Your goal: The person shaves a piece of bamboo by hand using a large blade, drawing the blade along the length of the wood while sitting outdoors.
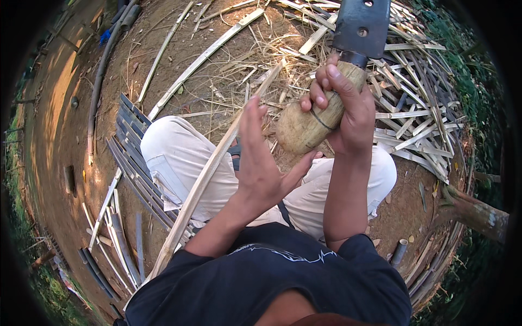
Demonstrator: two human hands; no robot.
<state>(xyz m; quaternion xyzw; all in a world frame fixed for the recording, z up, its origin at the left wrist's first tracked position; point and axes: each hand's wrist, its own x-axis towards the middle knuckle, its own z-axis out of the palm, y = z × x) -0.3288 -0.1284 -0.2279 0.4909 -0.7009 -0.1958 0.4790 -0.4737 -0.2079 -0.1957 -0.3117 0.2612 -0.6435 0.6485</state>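
My right hand [350, 108] grips the thick wooden handle of a machete [305, 127]. A dark line runs around that handle. The dark, wide blade with round holes in it points away from me and leaves the picture at the top. To its left, my left hand [258, 157] is open, fingers stretched out and thumb spread toward the butt of the handle. A long pale bamboo strip [204, 182] slants beside the left hand and forearm, from the ground litter's side back past my left side. Whether the hand touches the strip, I cannot tell.
Split bamboo strips [416, 108] lie heaped at the right. Dark bamboo slats [138, 174] lie beside my left knee. Thin shavings [239, 70] cover the soil ahead. A cut log [476, 212] stands at the right, and a long pole [98, 92] lies at the left.
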